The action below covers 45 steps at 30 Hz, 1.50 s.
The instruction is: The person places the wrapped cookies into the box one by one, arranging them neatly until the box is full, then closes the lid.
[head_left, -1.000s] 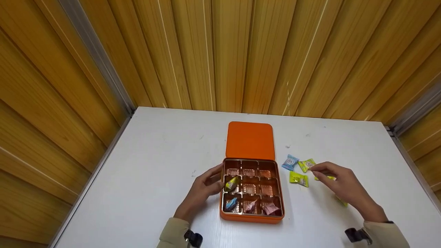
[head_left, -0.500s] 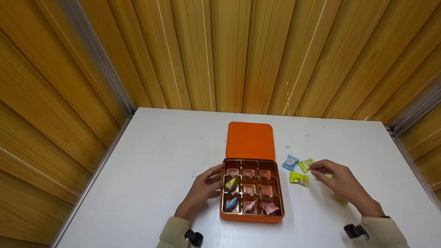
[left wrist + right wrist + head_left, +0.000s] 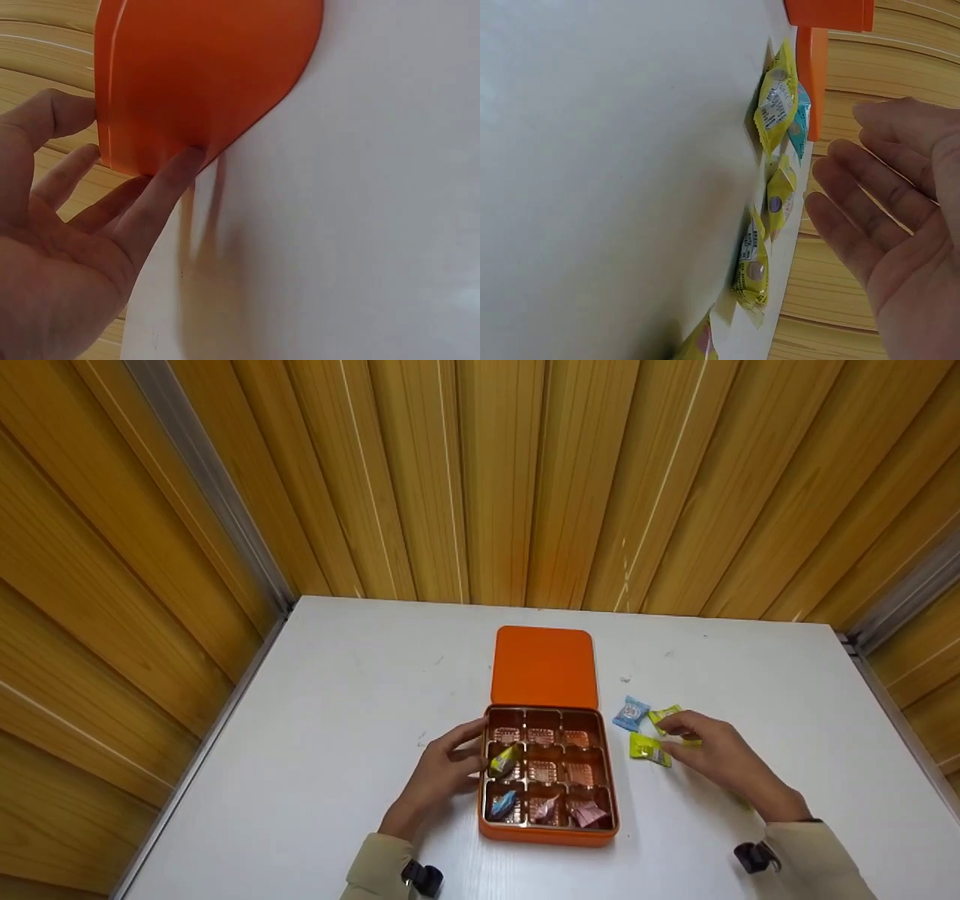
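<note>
An orange tin box [image 3: 551, 836] with a brown divided tray lies before me, its lid [image 3: 545, 667] laid back. My left hand [image 3: 439, 769] touches the box's left side; in the left wrist view its extended fingers [image 3: 161, 199] rest against the orange wall. Over the wrapped candies to the right hovers my right hand [image 3: 720, 754], holding nothing, fingers loosely bent and apart from the candies in the right wrist view. Below it are a yellow candy [image 3: 646, 748], another yellow candy [image 3: 663, 713] partly covered, and a blue candy [image 3: 631, 712]. More yellow candies [image 3: 752, 262] lie under the hand.
Inside the tray, a yellow candy [image 3: 505, 761] sits in the middle-left compartment. The front row holds a blue candy [image 3: 502, 805], a pink candy [image 3: 546, 810] and another pink candy [image 3: 589, 813]. Wood-patterned panels [image 3: 495, 480] stand behind the white table [image 3: 360, 675].
My right hand has shifted left, towards the box and the nearer yellow candy, its thumb and fingers spreading apart. The left hand and the box have stayed put.
</note>
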Each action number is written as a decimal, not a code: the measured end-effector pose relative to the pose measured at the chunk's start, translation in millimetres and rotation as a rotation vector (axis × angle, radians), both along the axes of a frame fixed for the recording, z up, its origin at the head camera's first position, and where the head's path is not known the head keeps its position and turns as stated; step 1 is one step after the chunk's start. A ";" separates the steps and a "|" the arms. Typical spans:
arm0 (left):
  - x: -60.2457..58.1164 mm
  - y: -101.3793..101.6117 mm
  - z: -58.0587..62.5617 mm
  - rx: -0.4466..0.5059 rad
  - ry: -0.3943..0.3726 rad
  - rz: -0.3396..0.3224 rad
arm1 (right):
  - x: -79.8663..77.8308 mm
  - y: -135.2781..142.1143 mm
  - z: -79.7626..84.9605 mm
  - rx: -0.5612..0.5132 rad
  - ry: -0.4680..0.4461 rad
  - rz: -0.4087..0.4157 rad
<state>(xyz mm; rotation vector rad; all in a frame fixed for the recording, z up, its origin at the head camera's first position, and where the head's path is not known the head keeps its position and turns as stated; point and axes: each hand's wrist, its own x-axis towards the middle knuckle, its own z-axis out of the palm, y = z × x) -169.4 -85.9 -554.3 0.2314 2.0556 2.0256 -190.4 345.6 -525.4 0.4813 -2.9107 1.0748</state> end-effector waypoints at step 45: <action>2.4 1.5 -0.7 0.058 -0.028 0.013 | -2.1 -13.2 -18.0 0.111 -0.008 0.038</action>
